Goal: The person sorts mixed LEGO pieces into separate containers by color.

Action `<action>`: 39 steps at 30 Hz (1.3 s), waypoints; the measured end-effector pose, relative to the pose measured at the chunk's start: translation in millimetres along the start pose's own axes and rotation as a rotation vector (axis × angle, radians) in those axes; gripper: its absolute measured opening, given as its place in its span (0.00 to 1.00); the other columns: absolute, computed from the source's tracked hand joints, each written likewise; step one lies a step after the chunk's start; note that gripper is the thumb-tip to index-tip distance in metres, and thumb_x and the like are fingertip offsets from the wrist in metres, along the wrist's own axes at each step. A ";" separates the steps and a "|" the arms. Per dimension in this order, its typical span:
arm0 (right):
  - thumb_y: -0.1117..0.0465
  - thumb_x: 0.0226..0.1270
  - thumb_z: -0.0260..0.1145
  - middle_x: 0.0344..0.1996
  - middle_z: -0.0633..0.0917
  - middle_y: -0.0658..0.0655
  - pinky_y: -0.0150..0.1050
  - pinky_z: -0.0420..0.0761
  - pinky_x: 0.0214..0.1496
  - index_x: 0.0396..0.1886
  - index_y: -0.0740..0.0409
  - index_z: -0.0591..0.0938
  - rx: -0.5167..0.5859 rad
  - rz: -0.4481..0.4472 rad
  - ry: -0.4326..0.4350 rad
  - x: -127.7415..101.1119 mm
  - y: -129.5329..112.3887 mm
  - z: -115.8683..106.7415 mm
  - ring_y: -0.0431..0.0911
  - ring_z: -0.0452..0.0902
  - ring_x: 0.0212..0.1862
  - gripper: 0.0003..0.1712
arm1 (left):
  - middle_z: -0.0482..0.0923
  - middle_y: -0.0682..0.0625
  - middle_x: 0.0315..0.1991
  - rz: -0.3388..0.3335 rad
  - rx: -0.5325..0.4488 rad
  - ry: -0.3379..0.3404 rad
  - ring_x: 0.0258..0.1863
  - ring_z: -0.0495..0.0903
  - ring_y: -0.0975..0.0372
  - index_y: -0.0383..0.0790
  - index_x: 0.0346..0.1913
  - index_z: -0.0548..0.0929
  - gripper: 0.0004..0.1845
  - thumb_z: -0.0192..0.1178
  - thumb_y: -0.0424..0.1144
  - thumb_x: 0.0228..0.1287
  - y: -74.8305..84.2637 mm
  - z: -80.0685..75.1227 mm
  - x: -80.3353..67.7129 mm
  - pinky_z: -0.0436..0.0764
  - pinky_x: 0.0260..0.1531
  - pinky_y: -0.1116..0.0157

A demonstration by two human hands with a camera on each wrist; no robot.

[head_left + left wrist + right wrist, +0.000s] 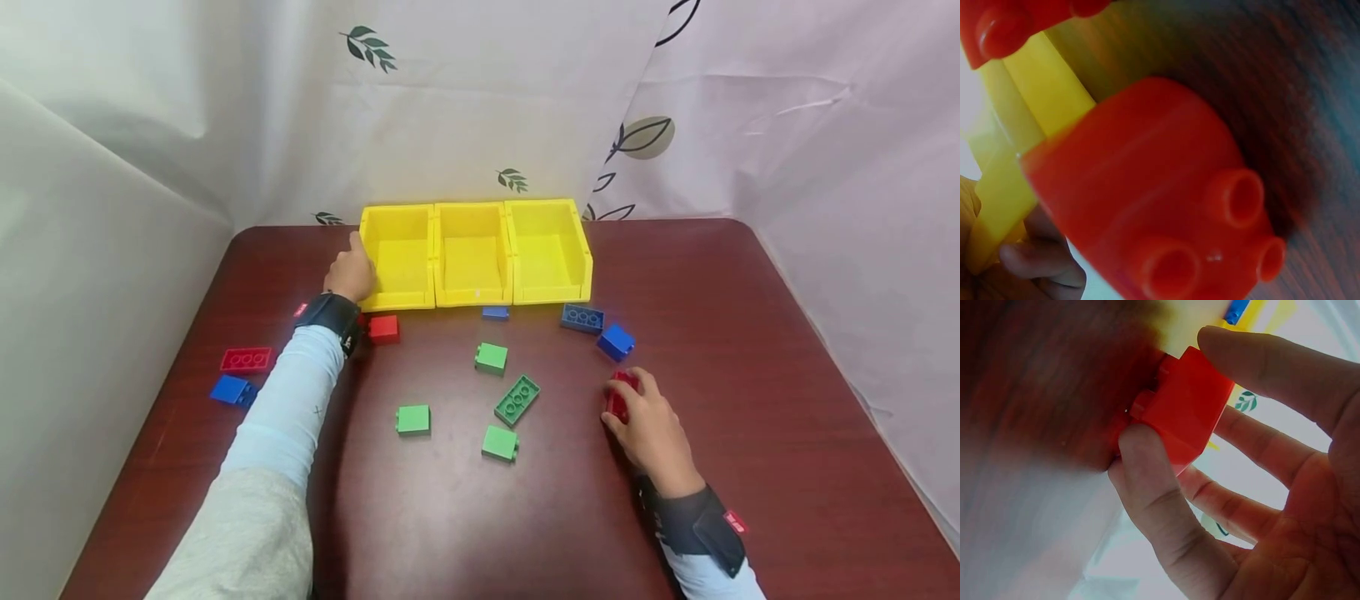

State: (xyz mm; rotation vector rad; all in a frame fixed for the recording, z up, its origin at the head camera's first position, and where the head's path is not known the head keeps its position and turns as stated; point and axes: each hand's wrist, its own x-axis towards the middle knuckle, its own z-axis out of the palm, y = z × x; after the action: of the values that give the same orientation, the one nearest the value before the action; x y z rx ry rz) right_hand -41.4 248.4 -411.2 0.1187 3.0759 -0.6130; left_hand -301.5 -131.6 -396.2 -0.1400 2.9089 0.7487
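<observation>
My left hand (pixel 351 268) is at the front left corner of the left yellow bin (pixel 396 250). In the left wrist view its fingers (pixel 1041 262) curl round the bin's edge (pixel 1022 119). A red brick (pixel 383 328) lies on the table just behind that wrist and fills the left wrist view (pixel 1160 200). My right hand (pixel 628 402) rests on the table at the right and grips another red brick (pixel 619 395). In the right wrist view that brick (pixel 1188 406) is pinched between the thumb (pixel 1147 481) and a finger (pixel 1272 369).
Three yellow bins stand in a row at the back, the middle bin (pixel 472 250) and the right bin (pixel 551 250) included. Green bricks (pixel 491 357) (pixel 517 399) (pixel 413 419) lie mid-table. Blue bricks (pixel 582 317) (pixel 616 342) lie at the right. A red plate (pixel 246 360) and a blue brick (pixel 232 390) lie at the left.
</observation>
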 end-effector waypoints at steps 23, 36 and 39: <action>0.61 0.60 0.72 0.68 0.65 0.71 0.68 0.75 0.52 0.62 0.61 0.76 -0.001 0.034 -0.060 2.4 -1.9 -2.6 0.74 0.69 0.60 0.30 | 0.70 0.37 0.45 -0.012 -0.040 -0.009 0.40 0.76 0.45 0.42 0.70 0.51 0.26 0.46 0.39 0.76 -0.7 -1.4 -2.8 0.78 0.54 0.47; 0.63 0.53 0.77 0.63 0.72 0.72 0.63 0.79 0.50 0.56 0.65 0.80 0.001 -0.127 0.029 16.8 -13.6 -13.0 0.71 0.73 0.57 0.30 | 0.70 0.38 0.45 -0.018 -0.072 -0.033 0.40 0.75 0.46 0.42 0.69 0.51 0.26 0.47 0.40 0.76 0.6 0.1 -6.7 0.78 0.53 0.48; 0.65 0.51 0.77 0.62 0.72 0.72 0.62 0.79 0.49 0.55 0.66 0.80 -0.003 -0.224 0.076 37.2 -22.6 -27.2 0.70 0.75 0.56 0.29 | 0.70 0.38 0.44 -0.018 -0.060 -0.025 0.40 0.75 0.45 0.42 0.69 0.51 0.26 0.47 0.39 0.76 1.2 -1.8 -5.5 0.78 0.53 0.48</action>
State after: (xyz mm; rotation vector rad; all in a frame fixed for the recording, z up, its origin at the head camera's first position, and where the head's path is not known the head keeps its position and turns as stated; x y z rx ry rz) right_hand -79.8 240.8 -378.1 -0.2108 3.1890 -0.6233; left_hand -296.4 -131.1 -393.2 -0.1615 2.8588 0.8295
